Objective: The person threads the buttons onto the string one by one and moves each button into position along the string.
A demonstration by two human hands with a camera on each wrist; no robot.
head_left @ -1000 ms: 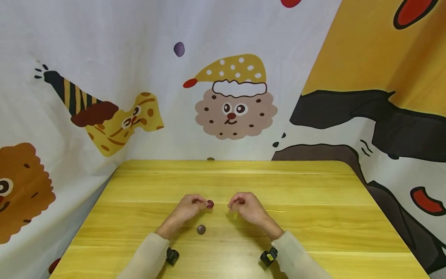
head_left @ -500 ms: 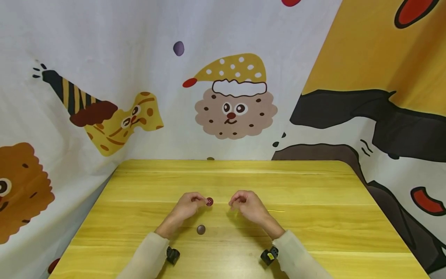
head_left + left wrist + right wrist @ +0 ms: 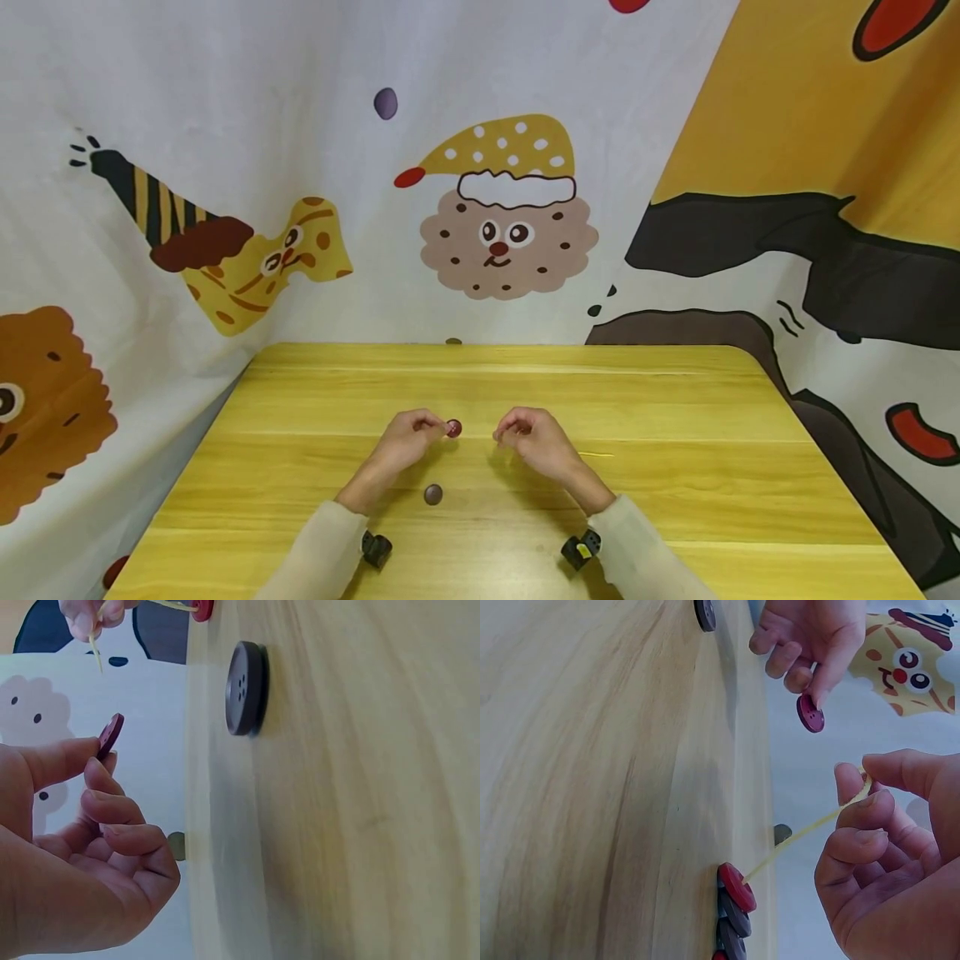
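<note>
My left hand (image 3: 405,440) pinches a dark red button (image 3: 811,714) by its edge between thumb and index finger, up off the table. Its holes show in the right wrist view. Facing it across a small gap, my right hand (image 3: 538,435) pinches a yellow string (image 3: 799,837) close to its tip, and a short end sticks out past the fingers in the left wrist view. The string runs down into a red button (image 3: 737,886) on the table, with dark grey buttons (image 3: 732,941) overlapping in a row behind it. In the head view my right hand hides these buttons.
One dark brown button (image 3: 432,494) lies on the wooden table (image 3: 480,550), nearer me than my left hand. The string's far tail (image 3: 596,453) lies right of my right wrist. A printed cartoon curtain (image 3: 315,108) hangs behind the table.
Both hands have shifted slightly up and away from me. The dark red button has risen along with my left hand. The brown button stays where it was.
</note>
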